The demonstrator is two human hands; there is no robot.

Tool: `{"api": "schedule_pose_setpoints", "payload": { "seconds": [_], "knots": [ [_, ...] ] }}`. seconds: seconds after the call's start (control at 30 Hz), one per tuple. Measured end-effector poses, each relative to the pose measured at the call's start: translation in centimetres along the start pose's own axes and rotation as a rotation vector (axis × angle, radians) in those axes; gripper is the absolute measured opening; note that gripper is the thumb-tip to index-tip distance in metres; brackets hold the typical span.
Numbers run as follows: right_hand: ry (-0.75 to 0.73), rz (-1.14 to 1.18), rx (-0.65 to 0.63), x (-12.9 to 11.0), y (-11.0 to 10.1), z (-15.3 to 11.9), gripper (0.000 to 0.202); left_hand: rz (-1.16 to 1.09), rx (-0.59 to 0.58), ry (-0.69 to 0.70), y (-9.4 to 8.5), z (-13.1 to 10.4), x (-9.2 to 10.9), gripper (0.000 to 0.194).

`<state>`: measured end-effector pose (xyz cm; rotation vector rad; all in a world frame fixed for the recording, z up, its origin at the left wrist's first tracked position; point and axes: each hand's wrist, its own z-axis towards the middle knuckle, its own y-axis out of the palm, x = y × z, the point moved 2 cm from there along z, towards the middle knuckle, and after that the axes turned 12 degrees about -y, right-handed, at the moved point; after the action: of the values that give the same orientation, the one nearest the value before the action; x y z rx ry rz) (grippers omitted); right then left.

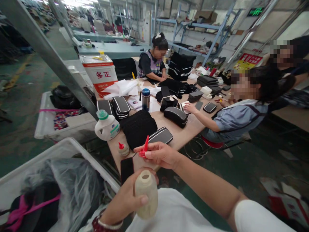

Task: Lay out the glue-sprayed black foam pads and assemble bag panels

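My left hand (pixel 131 193) is wrapped round a cloudy, pale plastic bottle (pixel 146 196) with an uncovered round mouth, held upright close to my body. Above and slightly right of it, my right hand (pixel 160 155) pinches a red pointed nozzle cap (pixel 145 148), tip up, apart from the bottle. A second small bottle with a red tip (pixel 123 149) stands on the table edge. Beside it are a dark phone (pixel 127 169), a folded black cloth pile (pixel 138 127) and a grey-and-black case (pixel 161 135).
On the table (pixel 193 125) stand a white jug (pixel 107 125), a blue-topped flask (pixel 145 100), more cases and a white-and-orange canister (pixel 100 75). Two people work at its far and right sides; another is at far right. White bins (pixel 72 145) lie left.
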<state>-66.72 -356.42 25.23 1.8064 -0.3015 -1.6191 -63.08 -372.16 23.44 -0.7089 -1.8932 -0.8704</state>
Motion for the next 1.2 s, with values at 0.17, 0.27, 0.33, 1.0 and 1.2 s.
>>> {"api": "schedule_pose_setpoints", "payload": {
  "seconds": [0.17,0.27,0.33,1.0,1.2],
  "knots": [
    [-0.077,-0.295,0.228,-0.4,-5.8,-2.4,0.048,0.325,0.416,-0.021,-2.2,0.2,-1.3,0.060],
    [-0.097,-0.448,0.426,-0.4,-12.5,-5.1,0.036,0.377,0.631,-0.032,-4.1,0.8,-4.0,0.060],
    [-0.061,-0.584,0.555,0.2,-17.3,-6.9,0.024,0.335,0.733,-0.072,-5.2,1.6,-6.6,0.063],
    [0.050,-1.194,0.905,6.6,-36.0,-3.5,0.024,0.389,1.142,-0.167,-6.2,11.9,-18.8,0.075],
    [-0.084,-0.836,1.012,7.1,-30.8,-6.0,0.032,0.339,1.084,-0.185,-6.7,10.8,-19.8,0.078]
  ]
}}
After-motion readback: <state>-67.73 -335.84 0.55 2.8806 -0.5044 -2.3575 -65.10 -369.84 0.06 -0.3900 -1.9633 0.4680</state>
